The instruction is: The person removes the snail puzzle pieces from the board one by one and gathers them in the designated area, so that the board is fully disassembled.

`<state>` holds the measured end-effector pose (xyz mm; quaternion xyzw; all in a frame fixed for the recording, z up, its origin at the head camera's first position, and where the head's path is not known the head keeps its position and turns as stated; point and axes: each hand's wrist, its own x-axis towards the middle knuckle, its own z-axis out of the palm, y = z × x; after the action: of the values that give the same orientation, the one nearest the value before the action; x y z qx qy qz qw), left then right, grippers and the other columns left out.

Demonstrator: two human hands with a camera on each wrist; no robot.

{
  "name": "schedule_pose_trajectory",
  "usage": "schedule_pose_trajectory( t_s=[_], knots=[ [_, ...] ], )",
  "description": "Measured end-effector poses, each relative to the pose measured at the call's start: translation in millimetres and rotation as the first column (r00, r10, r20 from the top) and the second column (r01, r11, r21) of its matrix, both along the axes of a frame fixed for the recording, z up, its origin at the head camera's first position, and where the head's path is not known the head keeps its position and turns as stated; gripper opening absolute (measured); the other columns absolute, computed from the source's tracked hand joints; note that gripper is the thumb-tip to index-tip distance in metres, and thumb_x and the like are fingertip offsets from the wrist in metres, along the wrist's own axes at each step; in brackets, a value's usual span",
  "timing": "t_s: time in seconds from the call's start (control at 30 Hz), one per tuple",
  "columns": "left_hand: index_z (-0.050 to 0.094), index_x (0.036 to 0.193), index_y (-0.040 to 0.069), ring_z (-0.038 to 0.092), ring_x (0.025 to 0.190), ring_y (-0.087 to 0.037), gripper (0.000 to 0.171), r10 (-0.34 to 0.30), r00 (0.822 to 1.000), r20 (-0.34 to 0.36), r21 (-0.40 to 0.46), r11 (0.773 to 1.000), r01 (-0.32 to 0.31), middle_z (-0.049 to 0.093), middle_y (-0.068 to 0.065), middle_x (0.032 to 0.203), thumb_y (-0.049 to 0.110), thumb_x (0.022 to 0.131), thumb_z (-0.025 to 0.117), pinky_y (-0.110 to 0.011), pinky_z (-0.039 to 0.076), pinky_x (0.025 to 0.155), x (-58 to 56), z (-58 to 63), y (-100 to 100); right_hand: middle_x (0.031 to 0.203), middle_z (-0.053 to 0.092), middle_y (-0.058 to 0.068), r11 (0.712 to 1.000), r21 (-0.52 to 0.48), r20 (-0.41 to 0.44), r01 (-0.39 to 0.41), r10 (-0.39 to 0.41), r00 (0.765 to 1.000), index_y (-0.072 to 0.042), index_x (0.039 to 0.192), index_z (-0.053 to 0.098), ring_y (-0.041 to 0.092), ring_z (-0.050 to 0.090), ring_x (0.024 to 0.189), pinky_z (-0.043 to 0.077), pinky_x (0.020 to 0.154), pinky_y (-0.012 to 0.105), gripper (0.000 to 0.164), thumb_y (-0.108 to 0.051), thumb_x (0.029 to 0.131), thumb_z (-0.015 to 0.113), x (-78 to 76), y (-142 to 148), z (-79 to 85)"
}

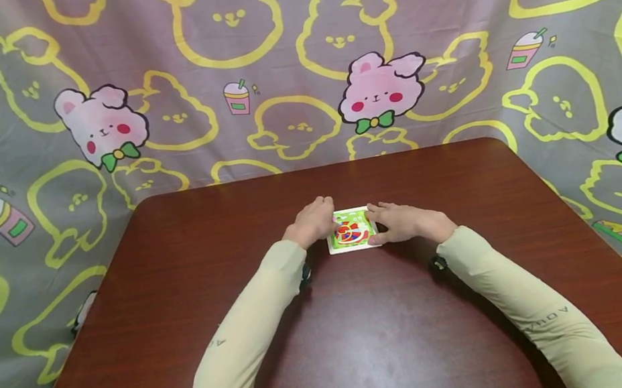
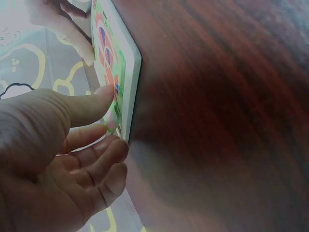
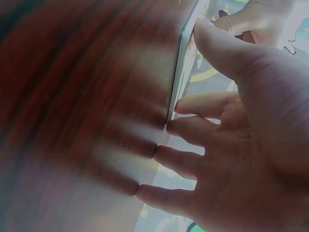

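Left hand [image 1: 312, 221], fingers curled, pinches the picture board [image 1: 353, 231] at its left side; right hand [image 1: 407, 220], fingers spread, only touches the right. Board lies towards the desk's [image 1: 384, 345] far edge. Risk, from where I stand: 2 unequal pushes could skew it.

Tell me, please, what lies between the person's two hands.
In the head view, a white-edged picture board lies between the left hand and the right hand, on the table.
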<state>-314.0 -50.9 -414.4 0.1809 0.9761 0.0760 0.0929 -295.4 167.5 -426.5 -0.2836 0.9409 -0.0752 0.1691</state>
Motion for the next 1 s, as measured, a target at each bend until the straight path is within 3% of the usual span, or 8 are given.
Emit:
schedule_pose_trajectory(
  t_s=[0.37, 0.53, 0.8, 1.0],
  knots=[
    [0.052, 0.125, 0.004, 0.058, 0.109, -0.026, 0.04, -0.034, 0.998, -0.06, -0.014, 0.999, 0.033, 0.056, -0.011, 0.121, 0.024, 0.093, 0.067, -0.038, 0.049, 0.095, 0.8, -0.8, 1.6, 0.162, 0.017, 0.02, 1.0, -0.005, 0.007, 0.002, -0.002, 1.0, -0.002, 0.152, 0.029, 0.044, 0.016, 0.149, 0.024, 0.118, 0.056, 0.079, -0.047, 0.095, 0.06, 0.1, -1.5, 0.4],
    [0.057, 0.114, 0.006, 0.06, 0.103, -0.027, 0.026, -0.069, 0.993, -0.1, -0.007, 0.998, 0.069, 0.06, -0.011, 0.11, 0.015, 0.092, 0.064, -0.038, 0.05, 0.09, 0.6, 0.0, 2.2, 0.163, 0.017, 0.018, 1.0, -0.014, 0.019, 0.01, -0.01, 1.0, -0.004, 0.153, 0.029, 0.044, 0.015, 0.149, 0.023, 0.118, 0.056, 0.079, -0.047, 0.094, 0.06, -1.3, -1.4, 0.4],
    [0.06, 0.1, 0.009, 0.06, 0.092, -0.025, 0.01, -0.072, 0.986, -0.153, 0.058, 0.995, 0.082, 0.061, -0.008, 0.099, 0.008, 0.09, 0.061, -0.036, 0.051, 0.08, -1.5, -0.6, -0.5, 0.163, 0.016, 0.017, 1.0, -0.021, 0.034, 0.007, -0.006, 0.999, -0.004, 0.153, 0.029, 0.043, 0.014, 0.149, 0.022, 0.118, 0.056, 0.079, -0.048, 0.094, 0.06, -1.1, -1.4, 1.2],
    [0.063, 0.103, 0.009, 0.059, 0.091, -0.022, 0.012, -0.088, 0.989, -0.118, 0.142, 0.984, 0.104, 0.063, -0.006, 0.1, 0.007, 0.091, 0.06, -0.035, 0.051, 0.081, -1.3, 4.4, -4.2, 0.163, 0.016, 0.017, 1.0, -0.024, 0.037, 0.01, -0.009, 0.999, -0.004, 0.153, 0.029, 0.043, 0.014, 0.15, 0.023, 0.118, 0.055, 0.08, -0.047, 0.094, 0.061, -1.1, -0.8, 0.1]
  ],
)
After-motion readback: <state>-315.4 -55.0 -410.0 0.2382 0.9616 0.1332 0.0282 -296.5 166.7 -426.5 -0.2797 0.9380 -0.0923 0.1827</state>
